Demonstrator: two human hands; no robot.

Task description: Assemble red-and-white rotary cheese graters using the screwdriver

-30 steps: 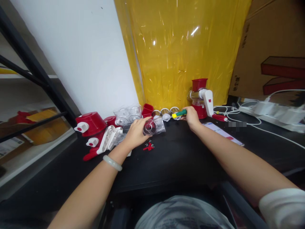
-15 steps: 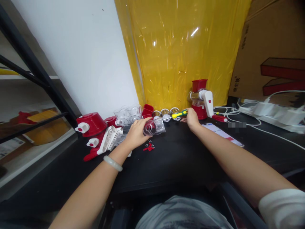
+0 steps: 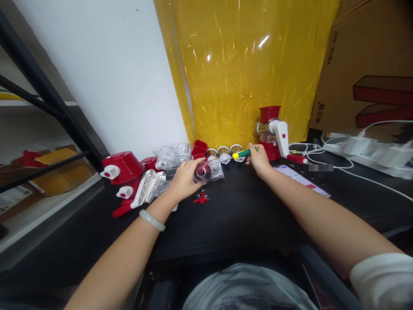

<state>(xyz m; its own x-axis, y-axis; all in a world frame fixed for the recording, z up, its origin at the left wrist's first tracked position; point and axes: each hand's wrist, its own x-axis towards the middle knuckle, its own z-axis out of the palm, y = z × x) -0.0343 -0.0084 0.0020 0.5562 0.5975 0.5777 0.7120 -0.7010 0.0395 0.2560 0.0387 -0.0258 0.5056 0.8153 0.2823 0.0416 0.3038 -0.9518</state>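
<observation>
Now, screwdriver (image 3: 240, 154) rolled, fingers of right hand (image 3: 260, 161) clamped on it, left hand (image 3: 185, 180) still clamped round clear part (image 3: 204, 172)

There are one left hand (image 3: 184, 183), one right hand (image 3: 258, 160), one screwdriver (image 3: 241, 153), one reddish see-through part (image 3: 203, 172), three metal drums (image 3: 223, 154) in a row, two white knobs (image 3: 111, 172), one phone (image 3: 301, 180), one bracelet (image 3: 152, 220), and red bits (image 3: 201, 197) too small to count.

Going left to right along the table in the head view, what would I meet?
Red housing with a white knob, left hand holding a clear part, screwdriver in the right hand, phone, white power strip.
</observation>
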